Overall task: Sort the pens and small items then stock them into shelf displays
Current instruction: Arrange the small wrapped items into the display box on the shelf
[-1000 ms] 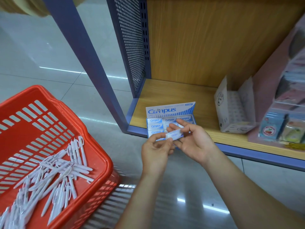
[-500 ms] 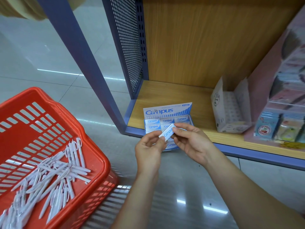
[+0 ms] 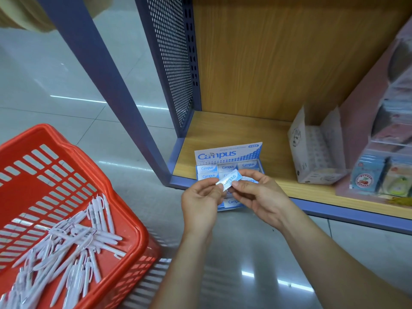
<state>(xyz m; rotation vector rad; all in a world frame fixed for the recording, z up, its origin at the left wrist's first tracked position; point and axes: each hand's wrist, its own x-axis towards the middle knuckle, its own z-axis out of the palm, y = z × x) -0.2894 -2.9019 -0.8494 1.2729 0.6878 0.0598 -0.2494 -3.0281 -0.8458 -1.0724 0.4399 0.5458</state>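
A small blue-and-white Campus eraser (image 3: 229, 179) is held between both hands in front of the shelf edge. My left hand (image 3: 200, 200) pinches its lower left end, and my right hand (image 3: 260, 197) pinches its right side with thumb and fingers. Just behind them an open Campus display box (image 3: 227, 156) holds rows of the same erasers on the wooden shelf (image 3: 234, 132). My hands hide the box's front rows. At lower left a red basket (image 3: 124, 217) on the floor holds several white pens (image 3: 73, 248).
A white open carton (image 3: 316, 152) stands on the shelf to the right of the Campus box. Pink displays of packaged small items (image 3: 379, 172) fill the far right. A blue perforated side panel (image 3: 171, 63) and slanted blue post (image 3: 100, 70) border the shelf's left.
The eraser has been turned in my fingers from lying nearly level to tilted, its right end higher. Both hands stay in about the same place before the box.
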